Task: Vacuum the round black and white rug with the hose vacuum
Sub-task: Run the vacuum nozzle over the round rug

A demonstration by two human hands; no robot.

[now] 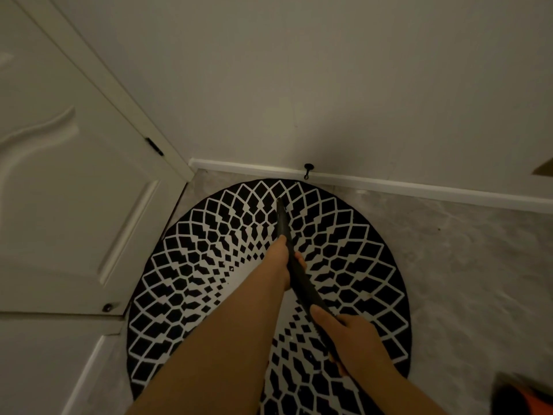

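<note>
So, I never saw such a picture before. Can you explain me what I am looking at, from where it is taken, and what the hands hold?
There is no machine: a person wears one camera on the head, looking down. On the floor lies a round black and white rug, beside a white door and a wall. Both hands grip a black vacuum hose: the left hand farther along, the right hand nearer the body. The hose's nozzle points at the rug's far part.

A dim corner where a door meets a wall

A white panelled door (65, 181) stands at left, a black doorstop (308, 170) juts from the white baseboard (419, 190), pale marbled flooring (478, 265) spreads right, and an orange-and-black object (526, 396) sits blurred at bottom right.
</note>
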